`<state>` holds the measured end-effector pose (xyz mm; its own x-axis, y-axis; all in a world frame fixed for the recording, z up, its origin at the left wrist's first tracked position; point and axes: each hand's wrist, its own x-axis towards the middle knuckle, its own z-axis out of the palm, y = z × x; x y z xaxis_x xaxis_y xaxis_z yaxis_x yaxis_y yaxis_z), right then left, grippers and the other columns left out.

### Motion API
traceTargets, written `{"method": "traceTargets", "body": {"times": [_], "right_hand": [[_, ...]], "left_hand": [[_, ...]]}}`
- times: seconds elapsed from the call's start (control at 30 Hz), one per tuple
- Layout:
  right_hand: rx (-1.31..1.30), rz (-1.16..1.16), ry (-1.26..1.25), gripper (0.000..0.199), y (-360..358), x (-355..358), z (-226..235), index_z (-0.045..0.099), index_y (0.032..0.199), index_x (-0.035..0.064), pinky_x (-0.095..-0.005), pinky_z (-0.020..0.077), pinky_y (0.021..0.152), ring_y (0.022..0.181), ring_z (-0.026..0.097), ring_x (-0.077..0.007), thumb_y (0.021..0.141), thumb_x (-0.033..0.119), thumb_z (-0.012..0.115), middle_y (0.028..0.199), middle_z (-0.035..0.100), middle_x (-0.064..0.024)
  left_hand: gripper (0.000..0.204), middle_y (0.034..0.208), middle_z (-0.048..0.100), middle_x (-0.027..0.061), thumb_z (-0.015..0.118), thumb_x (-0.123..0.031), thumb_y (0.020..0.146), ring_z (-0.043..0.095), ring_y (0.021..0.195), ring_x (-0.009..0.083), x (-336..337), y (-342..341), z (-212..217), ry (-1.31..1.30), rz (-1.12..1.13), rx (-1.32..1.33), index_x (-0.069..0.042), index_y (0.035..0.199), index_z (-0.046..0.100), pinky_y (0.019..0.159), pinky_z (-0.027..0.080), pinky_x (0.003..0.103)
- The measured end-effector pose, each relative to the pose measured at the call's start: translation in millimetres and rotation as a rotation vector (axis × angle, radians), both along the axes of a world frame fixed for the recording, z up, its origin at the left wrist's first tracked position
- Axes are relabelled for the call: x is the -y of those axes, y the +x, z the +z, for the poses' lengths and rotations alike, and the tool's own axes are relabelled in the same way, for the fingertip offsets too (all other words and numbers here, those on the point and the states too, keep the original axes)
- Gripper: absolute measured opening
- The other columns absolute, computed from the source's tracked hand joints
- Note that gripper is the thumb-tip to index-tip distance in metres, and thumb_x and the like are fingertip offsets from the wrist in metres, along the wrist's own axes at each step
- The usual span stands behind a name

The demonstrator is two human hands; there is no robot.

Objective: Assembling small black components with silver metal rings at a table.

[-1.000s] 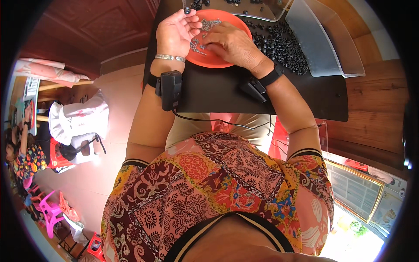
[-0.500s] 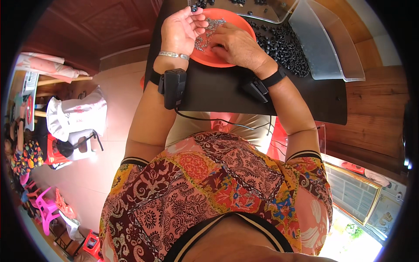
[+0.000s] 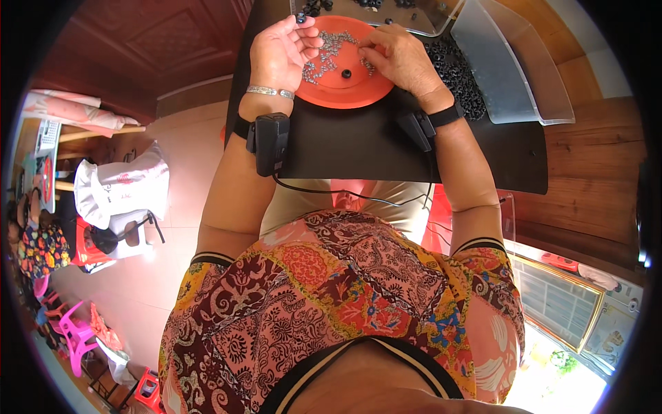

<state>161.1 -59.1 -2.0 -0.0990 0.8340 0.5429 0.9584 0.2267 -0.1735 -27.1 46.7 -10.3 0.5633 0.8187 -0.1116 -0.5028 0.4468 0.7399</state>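
Black table [image 3: 345, 148] carries an orange-red plate [image 3: 348, 99]. My left hand [image 3: 277, 58], at its left edge, pinches a black piece [image 3: 301, 18]; my right hand [image 3: 407, 63] curls over its right side, fingertips near together, whether gripping anything I cannot tell. On the plate sit a second black piece [image 3: 346, 73] and tiny silvery bits [image 3: 334, 45].

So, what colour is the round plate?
The round plate is orange-red, seen best in the head view.
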Motion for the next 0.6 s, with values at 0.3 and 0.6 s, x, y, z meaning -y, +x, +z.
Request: {"method": "traceTargets", "body": {"times": [0.3,0.6], "right_hand": [[0.076,-0.058,0.041,0.009,7,7,12,0.066,0.082,0.0089,-0.0367,0.0487,0.073,0.083,0.059,-0.0267,0.077,0.016,0.066,0.079,0.062,-0.0054],[0.225,-0.617,-0.261,0.020,69,16,10,0.066,0.088,0.0103,-0.0407,0.0497,0.074,0.085,0.062,-0.0292,0.078,0.028,0.063,0.085,0.065,-0.0097]], "left_hand": [[0.028,0.081,0.061,0.0103,0.048,-0.023,0.090,0.058,0.072,0.0227,-3,-1,-2,0.005,-0.044,0.013,0.002,0.091,0.060,0.066,0.043,0.032],[0.026,0.082,0.060,0.0089,0.049,-0.024,0.090,0.058,0.074,0.0222,-3,0,-5,0.004,-0.066,-0.002,0.001,0.092,0.058,0.066,0.043,0.031]]}}
